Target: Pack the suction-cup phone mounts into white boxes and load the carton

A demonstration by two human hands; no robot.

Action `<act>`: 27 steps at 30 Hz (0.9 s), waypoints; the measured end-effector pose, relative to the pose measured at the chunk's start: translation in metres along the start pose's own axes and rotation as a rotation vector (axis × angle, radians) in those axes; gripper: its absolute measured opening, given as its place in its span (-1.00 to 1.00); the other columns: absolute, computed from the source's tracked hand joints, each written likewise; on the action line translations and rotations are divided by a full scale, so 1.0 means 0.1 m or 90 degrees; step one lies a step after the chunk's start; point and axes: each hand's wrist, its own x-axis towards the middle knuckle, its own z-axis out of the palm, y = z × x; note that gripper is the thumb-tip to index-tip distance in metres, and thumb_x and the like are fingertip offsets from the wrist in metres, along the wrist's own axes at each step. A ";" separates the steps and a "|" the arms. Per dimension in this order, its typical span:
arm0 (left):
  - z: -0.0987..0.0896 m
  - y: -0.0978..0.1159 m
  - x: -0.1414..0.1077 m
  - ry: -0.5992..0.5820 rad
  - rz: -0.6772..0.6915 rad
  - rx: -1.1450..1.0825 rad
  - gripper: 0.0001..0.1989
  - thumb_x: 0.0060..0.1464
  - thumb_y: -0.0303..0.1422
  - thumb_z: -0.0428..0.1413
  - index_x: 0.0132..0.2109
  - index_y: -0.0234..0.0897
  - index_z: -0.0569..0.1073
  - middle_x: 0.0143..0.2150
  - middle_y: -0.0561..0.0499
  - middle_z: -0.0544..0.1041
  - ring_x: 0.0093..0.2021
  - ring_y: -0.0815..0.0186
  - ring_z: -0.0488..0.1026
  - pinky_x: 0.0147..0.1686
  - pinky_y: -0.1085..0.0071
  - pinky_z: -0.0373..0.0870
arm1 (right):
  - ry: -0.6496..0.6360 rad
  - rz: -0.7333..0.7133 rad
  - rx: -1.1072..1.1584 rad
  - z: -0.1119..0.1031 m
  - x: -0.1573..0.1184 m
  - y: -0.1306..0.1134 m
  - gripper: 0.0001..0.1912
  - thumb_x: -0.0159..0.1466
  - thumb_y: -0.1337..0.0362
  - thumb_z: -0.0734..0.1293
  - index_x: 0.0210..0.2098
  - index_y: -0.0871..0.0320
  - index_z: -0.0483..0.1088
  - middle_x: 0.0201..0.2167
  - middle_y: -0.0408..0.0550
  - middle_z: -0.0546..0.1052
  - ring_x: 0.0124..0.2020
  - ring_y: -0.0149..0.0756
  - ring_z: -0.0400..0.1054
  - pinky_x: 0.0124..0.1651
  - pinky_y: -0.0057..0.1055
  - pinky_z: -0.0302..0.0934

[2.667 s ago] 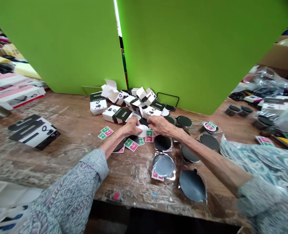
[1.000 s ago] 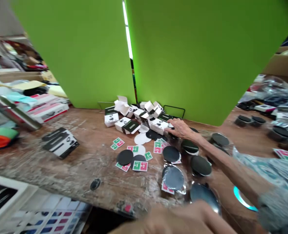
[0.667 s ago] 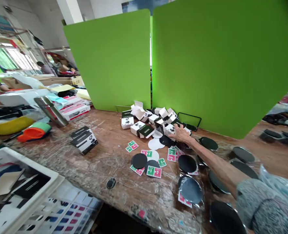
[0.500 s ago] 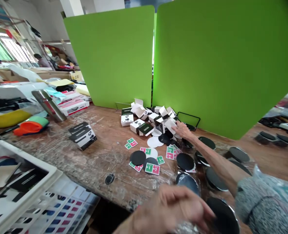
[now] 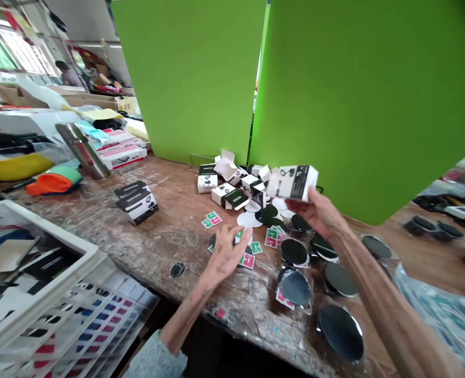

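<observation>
My right hand (image 5: 319,214) grips a small white-and-black cardboard box (image 5: 293,182) by its lower right end, lifted above the table. My left hand (image 5: 226,253) reaches over a group of small red-and-green cards (image 5: 248,261) and a dark round disc (image 5: 212,240), partly covering them. Its fingers are bent and apart, with nothing visible between them; whether the fingertips touch the cards I cannot tell. Behind lie several similar boxes (image 5: 223,195), some with open flaps. White round discs (image 5: 249,219) and black round discs (image 5: 266,213) lie in front of them.
Wrapped black round pieces (image 5: 340,332) cover the table's right side. Folded black-and-white boxes (image 5: 138,206) stand at left, near a steel flask (image 5: 87,152). A white plastic basket (image 5: 86,252) is at lower left. Green panels (image 5: 188,79) rise behind the table.
My right hand has lifted a box off the pile and drawn it nearer. My left hand has moved forward and left from the near edge to the cards and discs.
</observation>
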 end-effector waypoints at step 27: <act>-0.16 0.00 -1.39 -0.074 -0.168 -0.165 -0.48 0.07 -0.01 0.04 0.03 -0.30 0.42 -0.10 -0.05 0.55 -0.22 0.19 0.46 -0.32 0.43 0.35 | 0.144 -0.086 -0.377 0.09 -2.31 0.62 -0.66 0.38 0.03 0.12 -0.33 0.11 0.32 -0.42 -0.15 0.38 -0.38 -0.34 0.23 -0.29 -0.41 0.14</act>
